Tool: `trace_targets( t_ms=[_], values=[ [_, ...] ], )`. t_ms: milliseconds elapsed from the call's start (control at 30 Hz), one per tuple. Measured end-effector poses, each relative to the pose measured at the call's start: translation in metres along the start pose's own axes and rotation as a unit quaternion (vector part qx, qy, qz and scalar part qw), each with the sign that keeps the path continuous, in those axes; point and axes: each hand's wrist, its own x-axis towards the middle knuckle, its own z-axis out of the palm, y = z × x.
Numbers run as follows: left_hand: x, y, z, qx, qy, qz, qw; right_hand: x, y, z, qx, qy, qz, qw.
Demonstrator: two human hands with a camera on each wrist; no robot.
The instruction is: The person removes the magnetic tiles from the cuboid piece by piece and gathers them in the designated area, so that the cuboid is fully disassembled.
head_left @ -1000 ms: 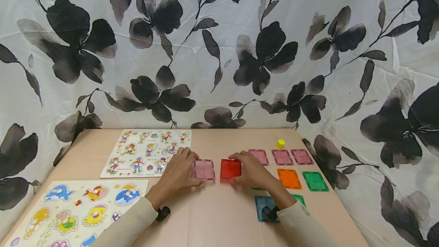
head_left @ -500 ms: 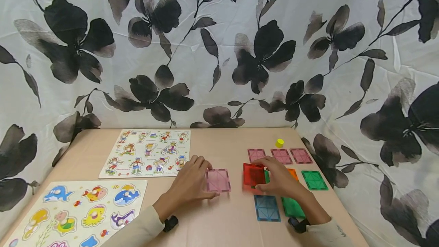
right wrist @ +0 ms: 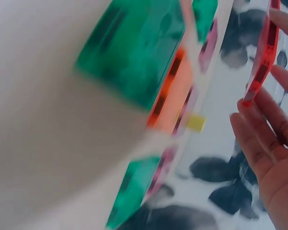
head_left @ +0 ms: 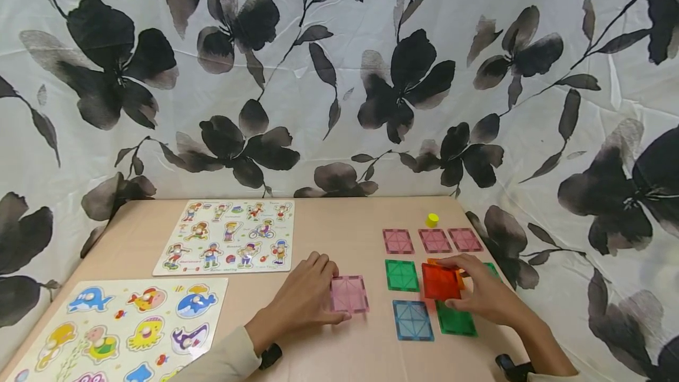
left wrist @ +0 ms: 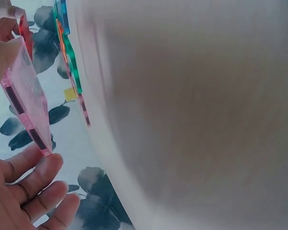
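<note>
Holding a red tile (head_left: 440, 282) by its edges, the right hand (head_left: 485, 296) carries it above the orange tile (head_left: 456, 270); the left hand (head_left: 307, 299) pinches a pink tile (head_left: 348, 294), tilted off the counter (head_left: 339, 234). Both tiles look light, stiff and smooth-faced, best taken at the rims.

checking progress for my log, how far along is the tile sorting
Looks done: three pink tiles in a far row, green tile and blue tile flat nearer. In hand: right hand holds the red tile over the orange one; left hand holds a pink tile. Left: probably placing those two.
</note>
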Motion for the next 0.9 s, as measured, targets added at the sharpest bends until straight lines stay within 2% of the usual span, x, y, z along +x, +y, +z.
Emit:
trace_targets(
  t_ms=[100,267,533,700,800,900],
  values=[
    [-0.002,0.000,0.001,-0.003,-0.005,0.001,1.0000,-0.011,0.012,-0.010,-0.050,0.024,-0.012,0.998],
    [-0.005,-0.001,0.002,-0.007,-0.011,0.000,0.9999,-0.028,0.035,-0.020,-0.049,0.037,-0.010,0.998],
    [-0.009,-0.003,0.007,0.003,-0.013,0.013,0.9998,-0.050,0.063,-0.030,-0.025,-0.002,0.068,0.997],
    [-0.009,-0.003,0.010,-0.009,-0.030,0.012,0.9994,-0.060,0.077,-0.031,-0.013,-0.023,0.084,0.996],
    [-0.010,-0.001,0.012,-0.014,-0.042,0.012,0.9990,-0.065,0.085,-0.030,-0.007,-0.026,0.080,0.996],
    [-0.010,0.001,0.013,-0.015,-0.044,0.018,0.9988,-0.067,0.090,-0.028,-0.001,-0.039,0.102,0.994]
  ],
)
